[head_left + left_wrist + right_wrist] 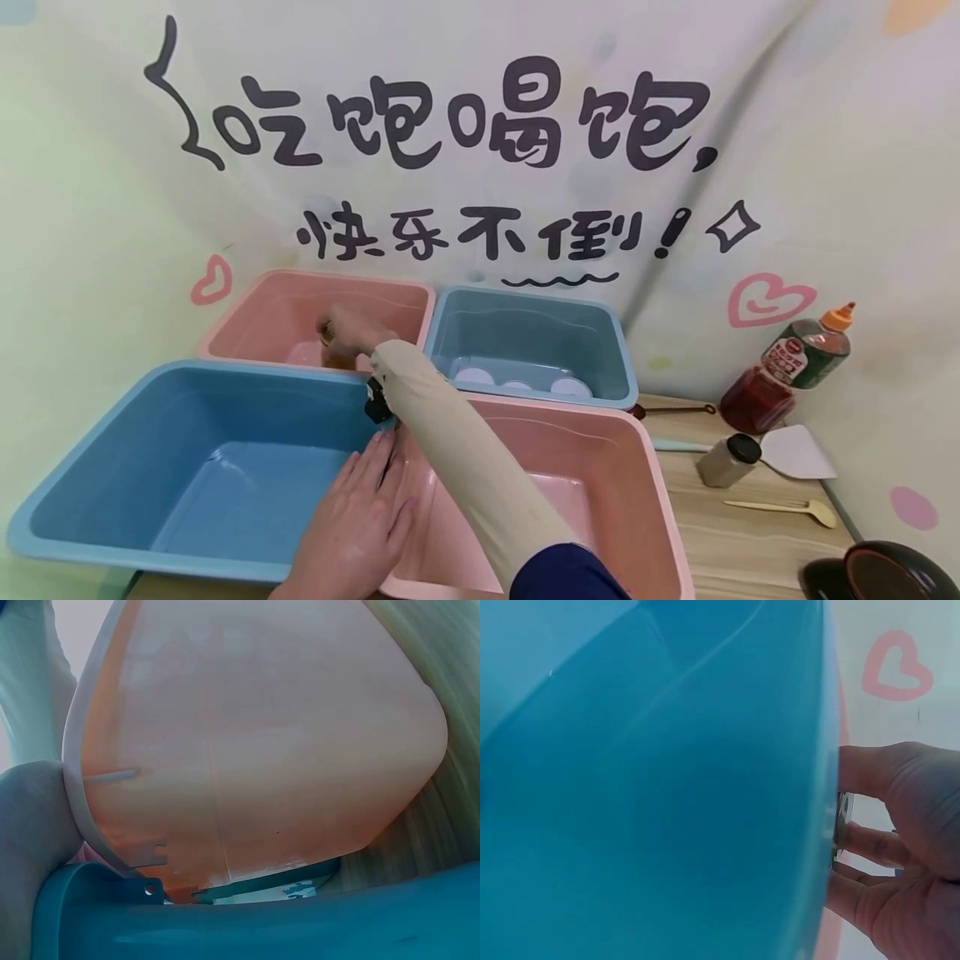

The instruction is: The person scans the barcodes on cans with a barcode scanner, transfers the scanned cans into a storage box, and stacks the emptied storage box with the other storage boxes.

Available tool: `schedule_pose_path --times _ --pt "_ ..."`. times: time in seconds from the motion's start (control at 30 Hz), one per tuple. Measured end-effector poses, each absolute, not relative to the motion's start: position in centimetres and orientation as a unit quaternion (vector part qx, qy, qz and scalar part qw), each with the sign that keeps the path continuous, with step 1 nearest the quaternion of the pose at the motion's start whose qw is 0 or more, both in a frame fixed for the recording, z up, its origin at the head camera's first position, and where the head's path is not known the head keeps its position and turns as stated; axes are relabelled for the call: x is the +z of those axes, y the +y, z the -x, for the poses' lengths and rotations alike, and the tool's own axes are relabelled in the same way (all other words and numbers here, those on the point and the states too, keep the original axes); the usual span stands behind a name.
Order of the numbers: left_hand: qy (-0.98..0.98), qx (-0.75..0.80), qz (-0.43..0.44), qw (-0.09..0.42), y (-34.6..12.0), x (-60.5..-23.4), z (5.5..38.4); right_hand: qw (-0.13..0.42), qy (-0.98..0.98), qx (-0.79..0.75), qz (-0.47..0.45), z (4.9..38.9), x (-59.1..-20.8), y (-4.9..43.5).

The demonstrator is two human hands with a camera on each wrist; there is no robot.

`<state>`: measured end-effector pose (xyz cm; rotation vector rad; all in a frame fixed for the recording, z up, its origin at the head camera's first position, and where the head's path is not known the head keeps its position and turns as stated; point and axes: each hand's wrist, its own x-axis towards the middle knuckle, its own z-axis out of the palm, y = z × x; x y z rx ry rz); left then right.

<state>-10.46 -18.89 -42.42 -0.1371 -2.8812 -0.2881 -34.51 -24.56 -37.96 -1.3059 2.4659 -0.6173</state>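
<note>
My right hand (354,330) reaches over into the pink basin (247,290) at the back left. Its thumb and fingers grip a small brownish-gold item (339,360); a patterned edge shows between them in the right wrist view. The basin rim hides most of this item, and I cannot tell its kind. My left hand (358,510) lies with extended fingers over the adjoining rims of the blue basin (97,558) at front left and the pink basin (670,521) at front right. In the left wrist view, part of that hand (34,840) is against the pink rim.
A smaller blue basin (626,358) at the back holds several white round things (572,387). To the right are a red sauce bottle (787,367), a black-lidded jar (727,461), a white spatula (797,452), a yellowish spoon (821,512) and dark bowls (900,571) on the wooden table (720,550).
</note>
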Motion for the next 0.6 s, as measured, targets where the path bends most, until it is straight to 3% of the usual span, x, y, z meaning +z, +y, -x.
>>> schedule_pose_path --times 0.37,0.6 --pt "-0.986 -0.094 0.05 0.126 -18.59 -42.46 10.67 0.152 0.855 -0.225 0.442 34.97 -38.72 -24.58" --pt "-0.987 -0.143 0.047 0.06 -19.21 -41.76 10.5 0.152 0.858 -0.221 0.438 34.96 -38.66 -24.94"
